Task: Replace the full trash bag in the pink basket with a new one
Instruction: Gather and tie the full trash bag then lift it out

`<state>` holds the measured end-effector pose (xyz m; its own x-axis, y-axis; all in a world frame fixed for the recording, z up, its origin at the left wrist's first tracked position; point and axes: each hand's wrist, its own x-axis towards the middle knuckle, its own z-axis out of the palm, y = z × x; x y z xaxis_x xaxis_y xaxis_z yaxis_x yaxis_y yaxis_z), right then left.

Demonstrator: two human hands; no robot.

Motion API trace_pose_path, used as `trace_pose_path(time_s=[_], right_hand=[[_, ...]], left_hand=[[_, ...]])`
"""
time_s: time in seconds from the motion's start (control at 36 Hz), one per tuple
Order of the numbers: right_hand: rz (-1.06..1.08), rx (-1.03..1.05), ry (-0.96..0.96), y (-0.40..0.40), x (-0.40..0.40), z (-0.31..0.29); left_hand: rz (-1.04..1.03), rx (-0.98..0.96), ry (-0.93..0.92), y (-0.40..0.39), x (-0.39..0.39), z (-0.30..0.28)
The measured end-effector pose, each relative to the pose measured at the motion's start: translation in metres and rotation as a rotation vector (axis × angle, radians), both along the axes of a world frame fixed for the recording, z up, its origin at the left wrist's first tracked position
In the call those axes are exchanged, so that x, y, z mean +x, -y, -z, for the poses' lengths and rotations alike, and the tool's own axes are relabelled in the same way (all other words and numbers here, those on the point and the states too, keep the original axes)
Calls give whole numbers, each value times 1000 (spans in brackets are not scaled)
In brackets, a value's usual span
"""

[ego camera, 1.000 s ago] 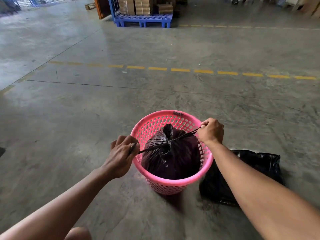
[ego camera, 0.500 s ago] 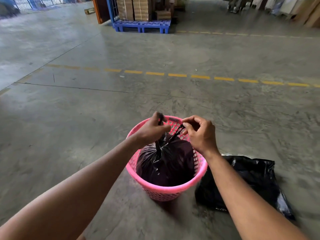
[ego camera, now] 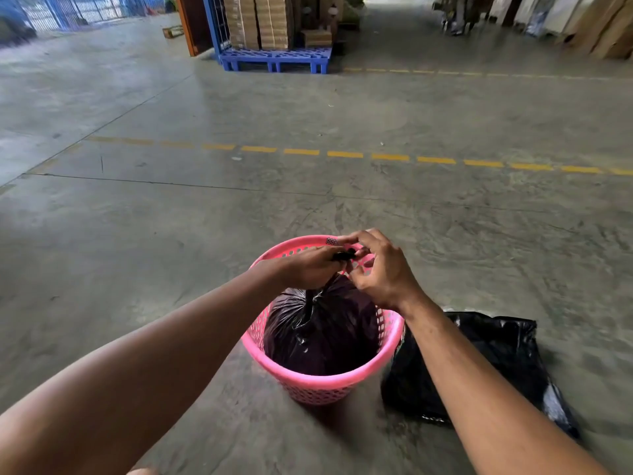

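Observation:
A pink perforated basket [ego camera: 325, 383] stands on the concrete floor in front of me. Inside it sits a full black trash bag [ego camera: 322, 334], its top gathered into a twisted neck. My left hand [ego camera: 308, 269] grips the bag's twisted end above the far rim. My right hand [ego camera: 380, 269] is right beside it, fingers pinching the same strands at the neck. A flat, empty black trash bag [ego camera: 496, 361] lies on the floor just right of the basket, partly hidden by my right forearm.
Bare concrete floor surrounds the basket, crossed by a dashed yellow line [ego camera: 342, 154]. Far behind stands a blue pallet [ego camera: 274, 60] stacked with cardboard boxes [ego camera: 260, 22]. Boards lean at the far right [ego camera: 599, 25].
My hands were pulling the bag's two ends wide apart over the basket. They have since come together above the bag's neck at the far rim, both holding the twisted ends.

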<state>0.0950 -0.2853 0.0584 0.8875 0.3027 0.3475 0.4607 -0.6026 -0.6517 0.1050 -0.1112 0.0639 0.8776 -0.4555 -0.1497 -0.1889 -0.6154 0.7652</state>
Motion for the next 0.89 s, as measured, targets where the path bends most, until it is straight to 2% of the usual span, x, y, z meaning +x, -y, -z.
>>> trace_pose_path(time_s=[0.14, 0.31, 0.42, 0.53, 0.64, 0.75, 0.83, 0.89], right_hand=[[90, 104, 43, -6, 0, 10], [280, 295, -161, 5, 12, 17], [339, 304, -258, 13, 15, 29], [351, 342, -363, 18, 10, 41], [333, 242, -337, 17, -1, 50], [219, 13, -340, 9, -19, 65], [140, -128, -378, 0, -29, 75], [109, -178, -412, -5, -31, 75]], left_hand=[[-60, -75, -97, -6, 5, 2], [-134, -216, -370, -30, 4, 12], [-203, -497, -628, -45, -6, 28], [-296, -720, -750, -57, -13, 45], [-380, -933, -839, -58, -17, 53], [-563, -1121, -803, -52, -16, 59], [-560, -1099, -782, -47, -18, 57], [-567, -980, -710, -45, -17, 52]])
